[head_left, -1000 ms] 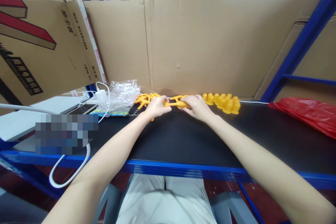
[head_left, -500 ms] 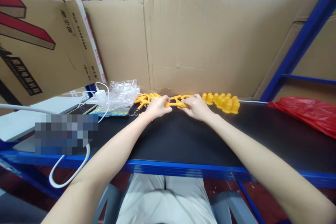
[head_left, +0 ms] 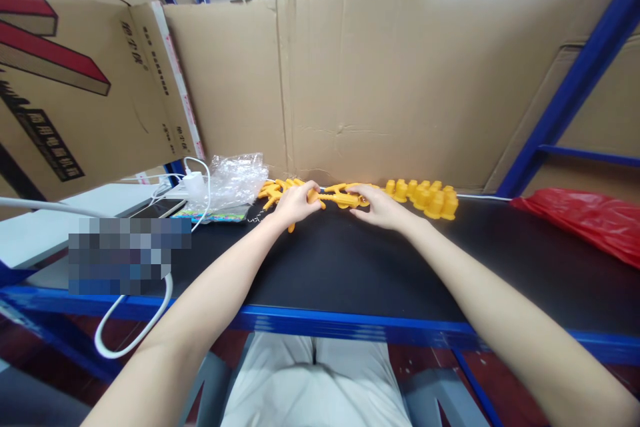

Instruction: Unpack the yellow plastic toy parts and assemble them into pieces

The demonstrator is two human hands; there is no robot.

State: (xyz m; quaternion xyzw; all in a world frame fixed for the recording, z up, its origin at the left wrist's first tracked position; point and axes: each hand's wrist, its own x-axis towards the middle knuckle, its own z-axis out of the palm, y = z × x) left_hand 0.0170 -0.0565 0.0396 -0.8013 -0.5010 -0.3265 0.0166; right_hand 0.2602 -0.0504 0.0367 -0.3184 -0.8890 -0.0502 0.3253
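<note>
My left hand (head_left: pixel 299 204) is closed round a yellow plastic piece (head_left: pixel 345 199) with a ridged, rod-like stretch, whose exact kind I cannot make out. The piece points to the right, low over the black tabletop. My right hand (head_left: pixel 377 206) is beside its right end, thumb and fingers apart, with the end showing between them. Behind and to the left of my left hand lie more yellow branching pieces (head_left: pixel 270 191), partly covered by the hand. Another yellow branching part (head_left: pixel 356 187) lies behind the held piece.
Yellow stepped cup-like pieces (head_left: pixel 434 199) stand in rows at right. A red plastic bag (head_left: pixel 580 221) lies farther right. Clear plastic wrap (head_left: pixel 235 180), a white charger (head_left: pixel 193 184) and cables are at left. A cardboard wall (head_left: pixel 400 87) closes the back; a blue rail (head_left: pixel 350 321) edges the front.
My right hand has opened and drawn slightly right, uncovering the right end of the yellow piece. My left hand still grips it, and the view has shifted a little.
</note>
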